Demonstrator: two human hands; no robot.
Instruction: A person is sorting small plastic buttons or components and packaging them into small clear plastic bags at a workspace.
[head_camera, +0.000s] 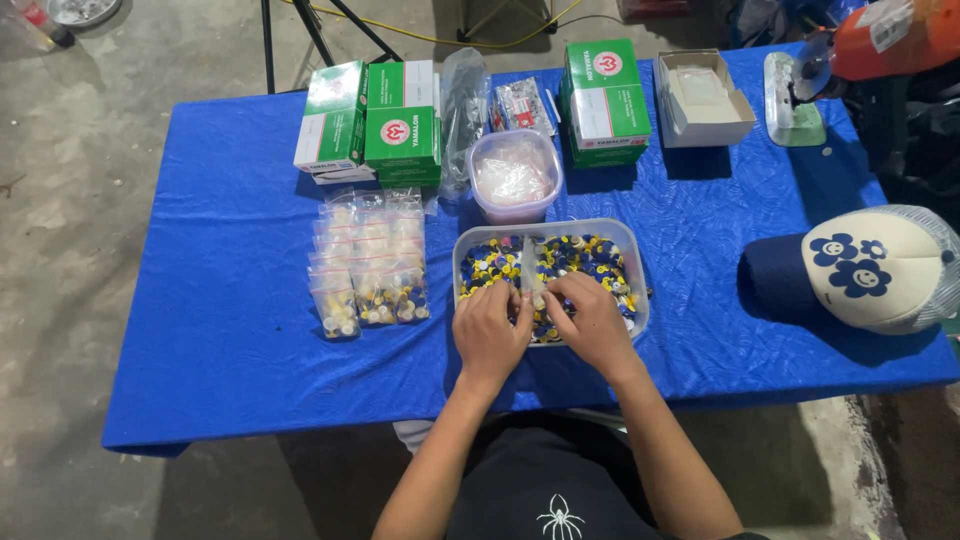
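The left hand (488, 330) and the right hand (592, 322) meet over the clear tray (634, 262) of small blue, yellow and white pieces, fingers pressed together on a small clear bag (529, 272) held upright between them. The bag looks feather-light, limp and slippery — likely best pinched at its top edges.

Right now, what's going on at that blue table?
A person is seated at the blue-covered table. Their left hand and right hand meet over a clear rectangular plastic tub of small blue, yellow and white pieces, pinching a small clear plastic bag between them. To the left of the tub lie rows of small filled clear bags. Behind it stand a round lidded container with pinkish contents and green-and-white cardboard boxes. A cream cap with blue flowers lies at the right.
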